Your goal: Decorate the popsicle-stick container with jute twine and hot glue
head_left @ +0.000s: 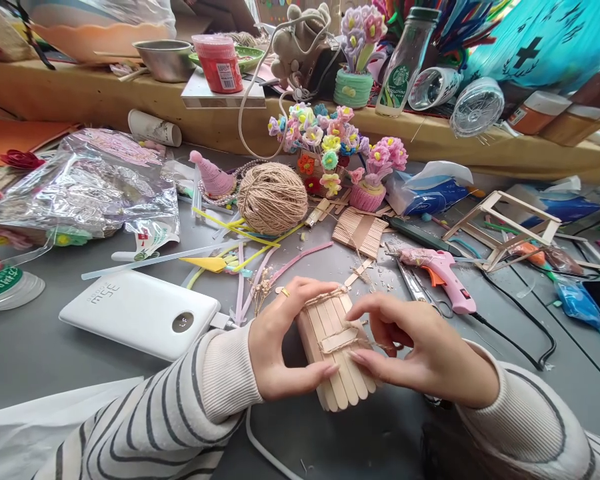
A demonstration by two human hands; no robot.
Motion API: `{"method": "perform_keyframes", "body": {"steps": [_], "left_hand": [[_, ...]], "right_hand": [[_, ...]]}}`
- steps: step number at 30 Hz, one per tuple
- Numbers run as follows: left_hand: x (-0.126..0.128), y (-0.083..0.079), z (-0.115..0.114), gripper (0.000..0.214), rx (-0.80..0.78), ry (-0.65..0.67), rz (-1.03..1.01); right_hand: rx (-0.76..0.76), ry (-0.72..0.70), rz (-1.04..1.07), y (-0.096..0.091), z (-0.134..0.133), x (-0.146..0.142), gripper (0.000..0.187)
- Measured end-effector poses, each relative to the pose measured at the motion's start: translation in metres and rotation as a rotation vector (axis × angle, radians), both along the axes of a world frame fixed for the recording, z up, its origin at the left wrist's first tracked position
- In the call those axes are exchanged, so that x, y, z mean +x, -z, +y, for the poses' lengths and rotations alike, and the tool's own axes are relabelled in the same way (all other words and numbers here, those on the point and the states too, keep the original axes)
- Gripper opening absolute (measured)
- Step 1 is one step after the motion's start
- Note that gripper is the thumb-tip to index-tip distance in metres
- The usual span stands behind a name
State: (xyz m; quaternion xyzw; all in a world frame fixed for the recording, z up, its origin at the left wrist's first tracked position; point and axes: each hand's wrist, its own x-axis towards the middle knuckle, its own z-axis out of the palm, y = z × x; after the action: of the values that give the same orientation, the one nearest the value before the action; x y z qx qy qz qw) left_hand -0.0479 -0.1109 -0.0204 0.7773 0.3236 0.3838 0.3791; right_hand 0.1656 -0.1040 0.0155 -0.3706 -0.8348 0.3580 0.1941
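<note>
A small box-like piece made of wooden craft sticks (pixel 336 380) is between my hands, tilted toward me. Twine runs across its front and along its top edge, and a short stick lies across the middle. My left hand (pixel 285 347) grips it from the left, thumb on the front face and fingers at the top edge. On the other side, my right hand (pixel 415 347) has its thumb against the front sticks and its index finger bent near the upper right edge. Its other fingers are curled by the twine and partly hidden.
A pink glue gun (pixel 443 270) and scissors (pixel 415 283) lie on the right. To the left is a white power bank (pixel 140 313) with a cable. Behind are a twine ball (pixel 273 197), pipe-cleaner flowers (pixel 325 137) and a stick frame (pixel 505 227).
</note>
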Motion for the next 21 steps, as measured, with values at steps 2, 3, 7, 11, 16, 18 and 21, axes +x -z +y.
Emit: {"method": "perform_keyframes", "body": {"steps": [2, 3, 7, 11, 16, 18, 21], "left_hand": [[0.0009, 0.0009, 0.0002, 0.064, -0.008, -0.007, -0.013], [0.0010, 0.0014, 0.0000, 0.063, -0.012, -0.017, -0.015], [0.0001, 0.0029, -0.0008, 0.060, -0.040, -0.032, -0.015], [-0.0017, 0.0031, 0.0004, 0.062, -0.062, -0.058, 0.009], [-0.0037, 0.0003, 0.0004, 0.053, 0.130, -0.144, 0.051], [-0.0036, -0.0016, -0.0020, 0.040, 0.233, -0.221, 0.084], [-0.0022, -0.0048, -0.0066, 0.025, 0.322, -0.291, 0.151]], "right_hand": [[-0.037, -0.014, 0.013, 0.0011, 0.0015, -0.0005, 0.021], [-0.052, -0.015, 0.023, 0.0017, 0.0023, -0.0009, 0.019], [-0.107, -0.015, 0.064, 0.0033, 0.0051, -0.0018, 0.015], [-0.142, -0.028, 0.075, 0.0038, 0.0067, -0.0014, 0.016], [-0.208, -0.028, 0.116, 0.0053, 0.0076, -0.0014, 0.017], [-0.215, -0.028, 0.142, 0.0060, 0.0078, -0.0018, 0.016], [-0.223, -0.023, 0.162, 0.0065, 0.0076, -0.0024, 0.014]]}}
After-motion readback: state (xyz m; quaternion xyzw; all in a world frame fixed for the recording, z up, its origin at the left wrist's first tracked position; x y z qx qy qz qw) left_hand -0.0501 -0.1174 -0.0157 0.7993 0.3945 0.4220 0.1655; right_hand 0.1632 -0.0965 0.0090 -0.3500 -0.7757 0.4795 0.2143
